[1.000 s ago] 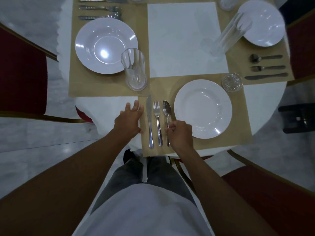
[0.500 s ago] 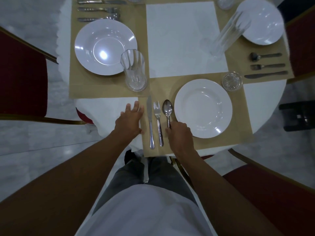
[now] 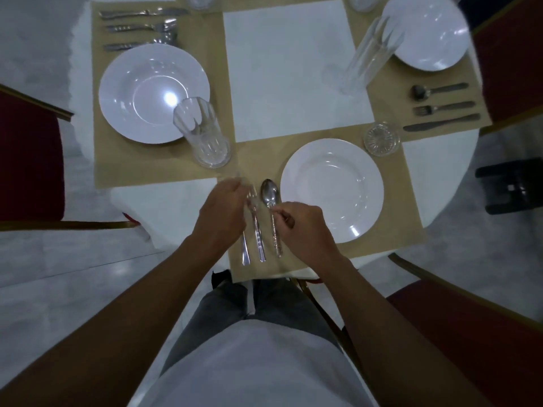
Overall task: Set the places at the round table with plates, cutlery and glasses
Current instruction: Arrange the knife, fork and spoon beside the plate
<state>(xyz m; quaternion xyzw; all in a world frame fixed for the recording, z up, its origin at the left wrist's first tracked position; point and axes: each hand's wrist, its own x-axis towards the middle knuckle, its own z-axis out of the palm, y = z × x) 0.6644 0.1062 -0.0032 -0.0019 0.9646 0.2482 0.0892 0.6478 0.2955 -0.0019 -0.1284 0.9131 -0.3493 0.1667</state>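
**Both hands down on the cutlery at the nearest place**

We're looking straight down on the round worktop, and all the action is at the place closest to the person. The right hand has the spoon pinched by the upper part of its handle, thumb and forefinger closed on it. The spoon lies on the tan placemat, bowl pointing away, just left of the near plate.

The left hand is over the top of the knife and reaching across toward the fork. It's blurred, fingers bent, and I can't tell whether it grips either one. Their handles show clearly below the hand, side by side and parallel to the spoon: knife outermost, fork in the middle.

Beyond the near plate, a small glass stands by the mat's far right corner. Off to the left there's a second setting: the left plate, a tall glass at its near right rim, and a row of cutlery beyond it. On the right, the far plate, another tall glass beside it, and three more pieces of cutlery in a row. A white square cloth sits in the middle, with red chairs at the sides.
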